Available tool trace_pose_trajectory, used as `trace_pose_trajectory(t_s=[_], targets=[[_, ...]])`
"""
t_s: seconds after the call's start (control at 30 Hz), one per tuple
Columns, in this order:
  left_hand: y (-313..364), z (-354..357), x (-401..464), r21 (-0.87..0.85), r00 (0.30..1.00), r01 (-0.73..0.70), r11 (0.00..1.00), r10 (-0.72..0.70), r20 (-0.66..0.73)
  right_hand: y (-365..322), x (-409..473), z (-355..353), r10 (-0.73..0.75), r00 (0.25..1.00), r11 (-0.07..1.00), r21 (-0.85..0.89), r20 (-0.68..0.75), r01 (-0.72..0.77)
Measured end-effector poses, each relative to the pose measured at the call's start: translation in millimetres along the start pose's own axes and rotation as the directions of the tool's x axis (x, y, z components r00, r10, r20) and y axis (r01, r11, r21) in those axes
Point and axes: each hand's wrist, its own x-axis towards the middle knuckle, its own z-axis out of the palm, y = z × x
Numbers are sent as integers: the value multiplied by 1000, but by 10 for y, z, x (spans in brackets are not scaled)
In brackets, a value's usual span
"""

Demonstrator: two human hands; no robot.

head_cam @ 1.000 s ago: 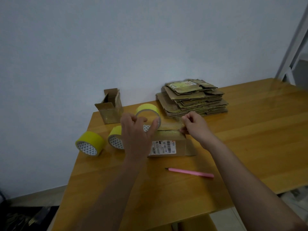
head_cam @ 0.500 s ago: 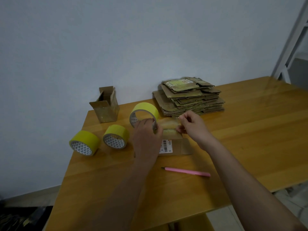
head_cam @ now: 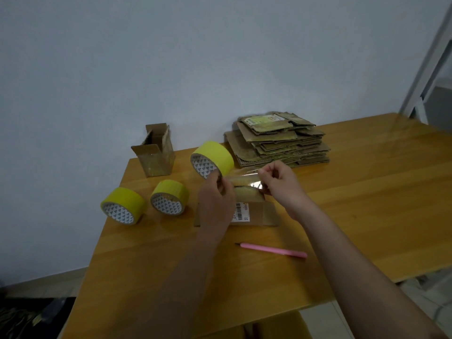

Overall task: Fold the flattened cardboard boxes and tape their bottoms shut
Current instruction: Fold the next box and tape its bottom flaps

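- Pale wall behind a wooden table that fills the lower view.
- At 9 o'clock, two yellow tape rolls lie side by side on the table.
- At 10 o'clock, a folded open box stands upright near the table's far edge.
- Centre: the left hand has its fingers curled round a third tape roll, held above the table.
- A clear strip of tape spans from that roll to the right hand, which pinches its end.
- Under the strip lies the cardboard box, barcode label up.
- At 1 o'clock, a stack of flattened boxes.
- At 5 o'clock, a pink pen.
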Motion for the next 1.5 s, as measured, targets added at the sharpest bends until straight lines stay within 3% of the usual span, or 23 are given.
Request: trace_pose_trajectory(t_s=[0.1,0.27,0.53,0.73,1.13,1.5], targets=[[-15,-46,4,-14,999,2,1000,-1,44,-25,-4,3,0,1000,995,97,-8,1],[-144,-102,98,107,997,-68,992,71,-21,-75,-26,41,-12,1000,991,136,8,11],[-344,-227,194,358,967,-248,900,251,39,-61,-4,-26,56,998,979,199,-27,-50],[-376,-269,129,347,972,-234,908,226,63,32,19,-17,51,997,999,-10,-49,-52],[-417,-355,67,377,970,-241,894,217,105,157,23,58,118,993,993,-8,28,-118],[-482,-291,66,321,976,-214,923,185,118,317,41,182,210,978,977,-49,0,-210]])
